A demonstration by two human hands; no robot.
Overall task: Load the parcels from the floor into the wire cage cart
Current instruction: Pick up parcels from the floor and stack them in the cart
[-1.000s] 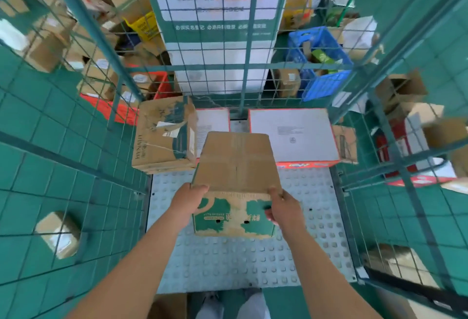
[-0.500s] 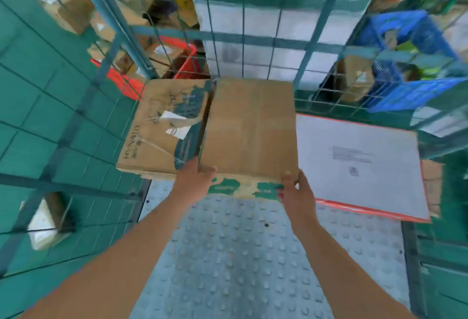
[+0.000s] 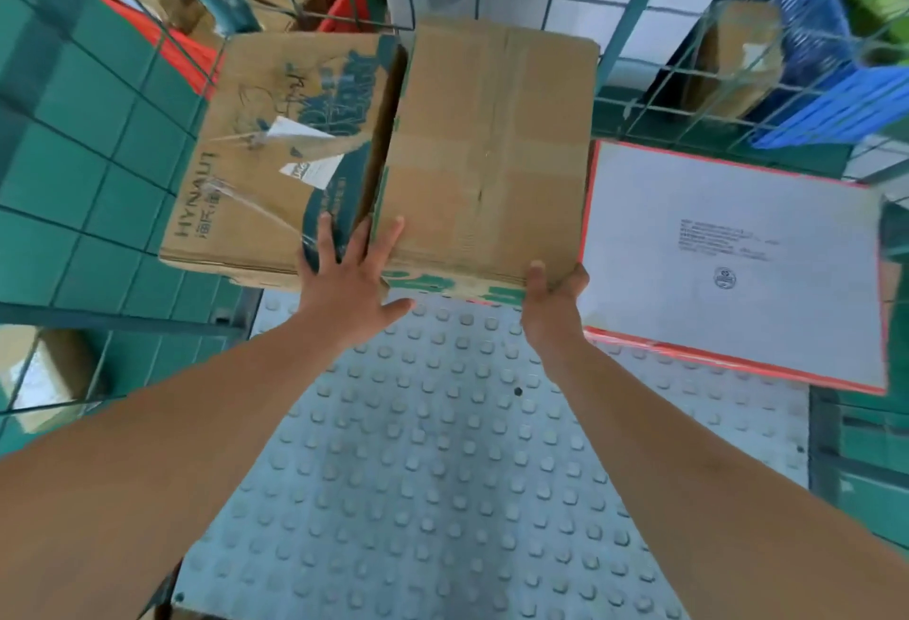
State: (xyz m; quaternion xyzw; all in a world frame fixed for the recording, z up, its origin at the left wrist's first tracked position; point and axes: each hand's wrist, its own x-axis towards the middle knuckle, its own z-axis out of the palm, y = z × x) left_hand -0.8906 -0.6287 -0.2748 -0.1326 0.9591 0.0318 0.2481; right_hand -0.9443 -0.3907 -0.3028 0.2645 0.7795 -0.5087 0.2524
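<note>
Inside wire cage cart [image 3: 624,14], on studded floor plate [image 3: 442,447]: plain brown box [image 3: 492,152], long axis running away toward back mesh, taped seam along it, wedged between box printed HYNAULT [image 3: 280,157] and flat white parcel with red edging [image 3: 733,265], small print unreadable. Left hand [image 3: 349,280] spread flat, fingers straight against near left corner; right hand [image 3: 553,294] curled round near right corner.

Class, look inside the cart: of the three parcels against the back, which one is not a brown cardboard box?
The flat white parcel with the red edge, on the right. The printed box on the left and the plain box in the middle are both brown cardboard.
</note>
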